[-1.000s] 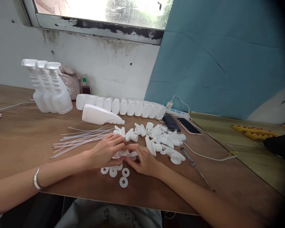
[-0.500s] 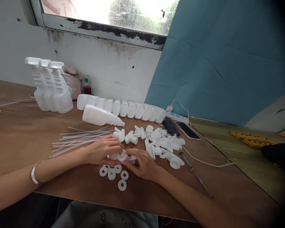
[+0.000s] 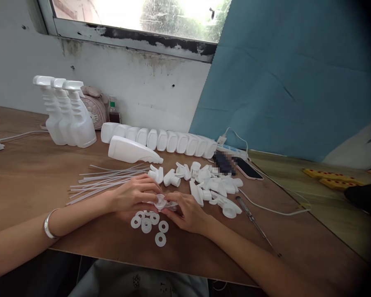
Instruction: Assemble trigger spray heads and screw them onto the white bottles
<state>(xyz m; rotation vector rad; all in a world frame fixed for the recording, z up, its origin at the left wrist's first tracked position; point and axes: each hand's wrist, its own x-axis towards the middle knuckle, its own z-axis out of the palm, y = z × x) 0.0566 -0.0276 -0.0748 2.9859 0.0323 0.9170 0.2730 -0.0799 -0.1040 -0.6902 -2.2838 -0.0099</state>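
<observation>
Together, both hands (image 3: 136, 194) (image 3: 187, 212) pinch a white part (image 3: 160, 201) over the brown table (image 3: 43, 173), window (image 3: 139, 18) beyond.

Tubes (image 3: 106, 179) left of the spray heads (image 3: 216, 186)

A worker's left hand (image 3: 136, 193), below a shiny silver bangle (image 3: 47, 225) on the wrist, and right hand (image 3: 188, 212) meet over a brown tabletop (image 3: 43, 173), fingers pinching a small white plastic piece (image 3: 160, 201) between them. Flat white plastic rings (image 3: 157, 239) lie just below, beside the table's near edge. Thin white plastic tubes (image 3: 105, 180) fan out beyond the left forearm; white plastic trigger spray heads (image 3: 214, 185) are heaped beyond the right hand, near a slim screwdriver with a translucent handle (image 3: 250, 216). Behind, one white plastic bottle (image 3: 131, 150) lies before a row of similar bottles (image 3: 172, 142).
</observation>
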